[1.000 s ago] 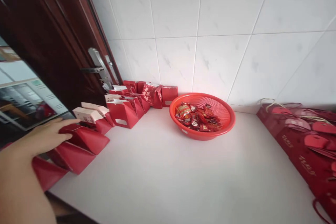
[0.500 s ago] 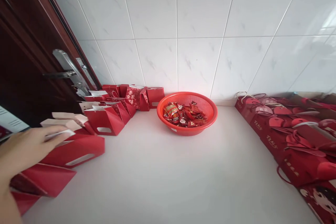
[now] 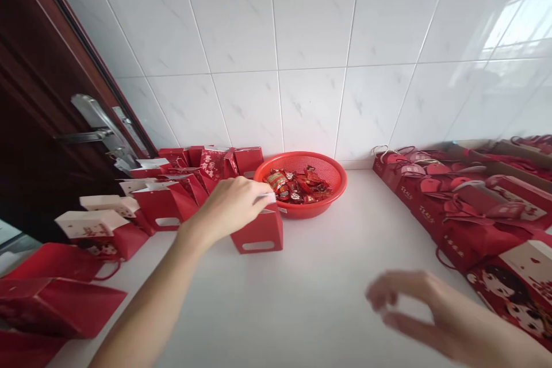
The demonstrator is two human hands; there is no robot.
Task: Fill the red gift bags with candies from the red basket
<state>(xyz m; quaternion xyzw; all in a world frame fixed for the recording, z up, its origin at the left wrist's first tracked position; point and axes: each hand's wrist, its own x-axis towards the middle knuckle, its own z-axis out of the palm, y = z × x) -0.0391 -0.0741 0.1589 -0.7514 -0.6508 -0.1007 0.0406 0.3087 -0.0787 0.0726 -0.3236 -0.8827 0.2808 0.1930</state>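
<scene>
My left hand point(image 3: 237, 204) pinches the top of a red gift box point(image 3: 261, 233) with a white-looking cut-out near its base. That box is just in front of a red plastic basket point(image 3: 317, 207), which holds wrapped candies point(image 3: 302, 187). I cannot tell whether the box rests on the white tabletop. Over the right part of the table, my right hand point(image 3: 414, 305) is slightly blurred, with thumb and fingers apart and nothing between them. Nearest to it are red gift boxes with printed cartoon figures point(image 3: 513, 299).
Several red gift boxes point(image 3: 168, 201) stand at the left and along the tiled wall. A long row of closed, corded red boxes point(image 3: 426, 213) lines the right side. A dark door with a metal handle point(image 3: 92, 126) is at the far left.
My left hand has carried a red gift box from the left row to the front of the basket. My right hand has entered at the lower right. The view has shifted slightly right.
</scene>
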